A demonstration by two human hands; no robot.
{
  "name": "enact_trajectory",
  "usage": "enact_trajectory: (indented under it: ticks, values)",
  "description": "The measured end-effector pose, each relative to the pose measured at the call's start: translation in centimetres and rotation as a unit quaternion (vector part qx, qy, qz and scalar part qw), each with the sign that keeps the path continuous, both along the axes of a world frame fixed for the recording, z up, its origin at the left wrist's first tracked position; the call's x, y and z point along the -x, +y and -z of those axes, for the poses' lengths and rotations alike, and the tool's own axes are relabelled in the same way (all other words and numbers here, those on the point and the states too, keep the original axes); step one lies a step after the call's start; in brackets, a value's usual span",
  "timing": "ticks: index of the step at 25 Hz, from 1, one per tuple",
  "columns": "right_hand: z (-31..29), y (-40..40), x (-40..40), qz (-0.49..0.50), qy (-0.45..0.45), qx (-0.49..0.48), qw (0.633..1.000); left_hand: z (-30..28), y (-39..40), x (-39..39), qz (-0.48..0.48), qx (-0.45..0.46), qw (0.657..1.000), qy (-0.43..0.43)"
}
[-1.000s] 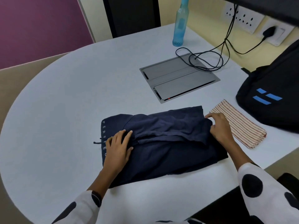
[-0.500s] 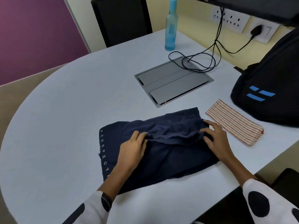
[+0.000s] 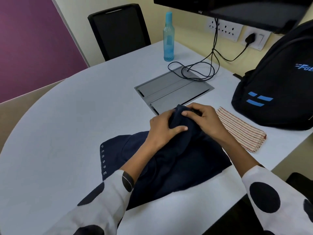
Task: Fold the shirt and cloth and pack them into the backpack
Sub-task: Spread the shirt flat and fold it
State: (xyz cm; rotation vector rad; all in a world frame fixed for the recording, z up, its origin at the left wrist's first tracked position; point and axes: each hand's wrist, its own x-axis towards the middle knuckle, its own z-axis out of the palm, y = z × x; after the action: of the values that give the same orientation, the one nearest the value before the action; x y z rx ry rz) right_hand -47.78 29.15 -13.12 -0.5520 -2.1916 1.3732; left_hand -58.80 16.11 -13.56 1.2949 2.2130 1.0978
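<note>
Matt navy cloth shirt [image 3: 177, 167], striped woven cloth [image 3: 240, 131], smooth matt table [image 3: 67, 116], translucent plastic bottle [image 3: 168, 39].

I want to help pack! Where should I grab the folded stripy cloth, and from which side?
Probably pinch the striped red-and-cream folded cloth at its thick near end, coming from the table's front edge. It lies flat, apart from the black backpack, and both hands are busy with the navy shirt.

White letters "PERSPE" read down left edge of navy shirt [image 3: 177, 167], rest of word hidden by sleeve. Blue letters "FGE", cut by frame edge, seen high on black backpack [image 3: 277, 78]; blue bar logo lower on it. Small mark on monitor [image 3: 237, 7] bezel too blurred to be read.
</note>
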Motion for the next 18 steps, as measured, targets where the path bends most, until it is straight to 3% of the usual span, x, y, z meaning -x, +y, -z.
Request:
enact_trajectory:
  ticks: [3, 6, 8, 11, 13, 18]
  values:
    - [-1.1, 0.2, -0.5, 0.005, 0.028, 0.032, 0.999, -1.9, 0.0, 1.4, 0.014, -0.063, 0.997, -0.039]
    - [0.8, 1.7, -2.9, -0.042, -0.106, 0.014, 0.993, -3.5, -1.1, 2.7, 0.076, -0.098, 0.983, -0.133]
    - [3.0, 1.9, -4.3, -0.04, -0.133, 0.051, 0.989, -3.7, -1.4, 3.0, 0.086, -0.105, 0.978, -0.159]
    - [5.0, 0.3, -5.8, 0.034, -0.035, 0.223, 0.974, -3.6, -0.1, 4.4, 0.017, -0.129, 0.981, -0.144]
    - [6.5, -0.4, -6.3, 0.097, 0.002, 0.285, 0.954, -3.3, 1.9, 6.4, -0.027, -0.126, 0.979, -0.155]
    - [10.2, -2.0, -6.3, 0.242, -0.062, 0.292, 0.923, 1.3, 8.4, 6.9, 0.013, -0.031, 0.986, -0.166]
